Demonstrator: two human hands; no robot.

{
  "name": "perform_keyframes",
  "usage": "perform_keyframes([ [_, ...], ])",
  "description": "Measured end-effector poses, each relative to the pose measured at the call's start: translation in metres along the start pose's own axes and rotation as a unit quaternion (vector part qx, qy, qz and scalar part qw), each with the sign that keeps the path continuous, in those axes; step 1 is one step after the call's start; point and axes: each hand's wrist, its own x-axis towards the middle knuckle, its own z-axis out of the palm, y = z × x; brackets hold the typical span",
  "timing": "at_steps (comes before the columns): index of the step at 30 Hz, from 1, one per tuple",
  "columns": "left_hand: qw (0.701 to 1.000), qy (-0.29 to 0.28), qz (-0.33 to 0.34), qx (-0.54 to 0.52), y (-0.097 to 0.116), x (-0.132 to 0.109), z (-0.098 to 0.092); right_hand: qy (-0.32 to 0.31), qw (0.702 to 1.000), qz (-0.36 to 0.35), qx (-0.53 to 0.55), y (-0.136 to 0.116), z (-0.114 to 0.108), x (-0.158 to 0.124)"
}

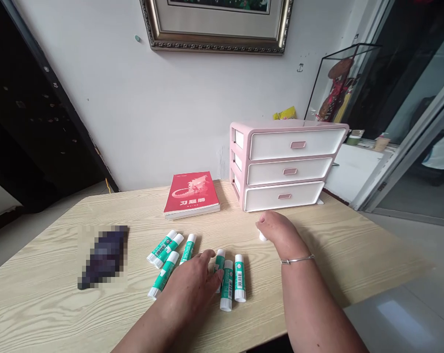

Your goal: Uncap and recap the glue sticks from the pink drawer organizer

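Note:
My left hand (198, 277) rests low over the wooden table (126, 314), thumb and index finger apart. Its thumb overlaps a green and white glue stick (219, 257); whether it presses on it I cannot tell. Just right of that lie two more glue sticks, a nearer one (227, 284) and one further right (239, 277). On the hand's other side are several others, among them one by the knuckles (187, 249) and one by the wrist (163, 274). My right hand (277, 228), fingers closed, holds a small white object (262, 237), mostly hidden by the hand.
A red book (191, 192) lies near the wall. Behind my right hand stands a pink and white three-drawer box (288, 166). A dark, pixelated item (106, 257) is on the left of the table. A framed picture (218, 44) hangs above.

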Motion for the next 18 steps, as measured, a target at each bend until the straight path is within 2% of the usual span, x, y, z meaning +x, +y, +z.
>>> perform_keyframes([
  [6, 1.000, 0.022, 0.001, 0.009, 0.012, 0.007, 0.005, 0.031, 0.998, -0.063, -0.002, -0.019, -0.005, -0.020],
  [12, 0.998, 0.021, -0.017, 0.057, 0.017, 0.003, -0.001, 0.022, 0.991, -0.128, 0.008, -0.033, 0.006, -0.028],
  [15, 0.998, 0.019, -0.039, 0.045, 0.013, 0.001, -0.006, 0.015, 0.992, -0.125, 0.014, -0.032, 0.009, -0.025],
  [18, 0.998, 0.028, -0.044, -0.027, 0.004, -0.001, -0.010, 0.019, 0.994, -0.106, -0.003, -0.027, 0.008, -0.023],
])
